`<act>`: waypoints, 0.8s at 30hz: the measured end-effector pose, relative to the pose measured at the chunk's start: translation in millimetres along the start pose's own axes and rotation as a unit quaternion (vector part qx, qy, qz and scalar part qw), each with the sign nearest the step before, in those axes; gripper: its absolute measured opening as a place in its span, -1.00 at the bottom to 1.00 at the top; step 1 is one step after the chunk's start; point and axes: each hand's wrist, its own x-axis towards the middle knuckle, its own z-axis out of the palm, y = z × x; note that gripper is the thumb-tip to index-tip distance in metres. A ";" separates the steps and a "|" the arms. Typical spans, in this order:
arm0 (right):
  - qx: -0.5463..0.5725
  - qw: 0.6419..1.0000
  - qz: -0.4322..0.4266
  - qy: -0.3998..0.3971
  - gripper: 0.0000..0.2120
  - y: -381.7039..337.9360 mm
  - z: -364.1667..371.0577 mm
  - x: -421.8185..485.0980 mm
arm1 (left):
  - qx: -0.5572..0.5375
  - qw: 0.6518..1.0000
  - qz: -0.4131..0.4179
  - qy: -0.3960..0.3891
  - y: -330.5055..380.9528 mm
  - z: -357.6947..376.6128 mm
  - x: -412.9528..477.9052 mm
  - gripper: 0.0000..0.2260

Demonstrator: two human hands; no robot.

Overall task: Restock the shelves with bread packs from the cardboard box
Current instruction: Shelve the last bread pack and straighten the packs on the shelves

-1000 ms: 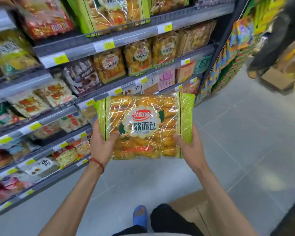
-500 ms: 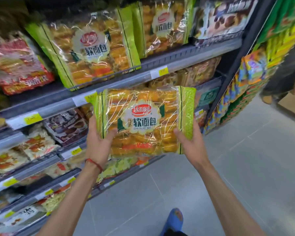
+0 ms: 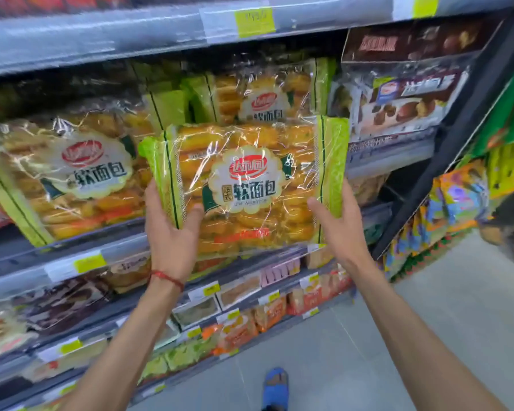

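In front of the stocked shelf [image 3: 72, 259], the bread pack [image 3: 244, 185] now sits higher and nearer the matching packs [image 3: 69, 173] than half a second ago, level with them rather than below their shelf edge. The left hand [image 3: 172, 229] grips the pack's lower left corner, thumb across the front; the right hand [image 3: 339, 226] grips the lower right corner, fingers wrapped behind. A red wrist cord [image 3: 166, 277] circles the left wrist. Below, a grey tiled floor [image 3: 428, 321] and a blue sandal [image 3: 275, 384] show.
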 end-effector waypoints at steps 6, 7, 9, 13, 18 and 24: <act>0.004 1.000 -0.006 -0.014 -0.21 -9.7 -10.6 102.6 | -0.021 0.998 0.018 0.055 19.8 60.8 55.2 -0.27; 0.001 1.000 -0.011 -0.020 -0.20 -9.2 -9.7 116.2 | -0.022 0.997 0.022 0.067 21.9 69.1 62.5 -0.26; 0.000 0.999 -0.029 -0.025 -0.20 -8.6 -6.1 140.7 | -0.017 0.995 0.037 0.094 24.4 85.1 75.7 -0.26; -0.015 0.998 -0.067 -0.013 -0.20 -3.4 0.4 183.0 | -0.008 0.992 0.030 0.125 26.1 110.0 98.1 -0.25; -0.002 0.998 -0.019 -0.062 -0.18 16.7 2.5 207.0 | -0.008 0.990 -0.014 0.143 20.5 135.8 110.5 -0.20; -0.002 0.996 0.012 -0.093 -0.15 38.6 -3.5 217.8 | -0.008 0.990 -0.027 0.138 0.6 153.8 114.1 -0.19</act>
